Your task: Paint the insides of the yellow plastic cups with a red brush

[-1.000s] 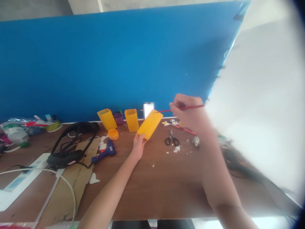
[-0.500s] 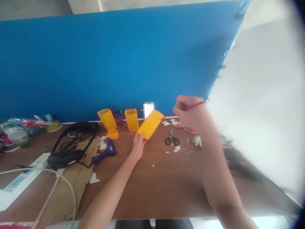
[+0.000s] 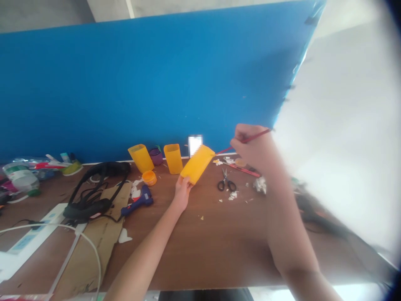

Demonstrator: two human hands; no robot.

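My left hand (image 3: 182, 190) is closed round the lower end of a yellow box-shaped tube (image 3: 198, 164), which tilts up to the right above the table. In my right hand (image 3: 249, 140) is a thin red paintbrush (image 3: 224, 150), pinched between the fingers. Its tip touches the tube's upper right end. Two similar yellow tubes, one leaning (image 3: 140, 159) and one upright (image 3: 173, 159), stand by the blue panel. A small pot of orange-yellow paint (image 3: 149, 178) sits in front of the leaning tube.
Black-handled scissors (image 3: 226, 180) lie amid white scraps on the brown table (image 3: 200, 251). A blue glue gun (image 3: 138, 200) rests by the cardboard (image 3: 100, 238). A black headset-like strap (image 3: 94, 188), a plastic bottle (image 3: 21, 177) and a white power strip (image 3: 34, 238) are at left.
My right hand has shifted slightly right and the brush has drawn back a little, its tip still at the tube's end. The left hand and the tube stay almost where they were.
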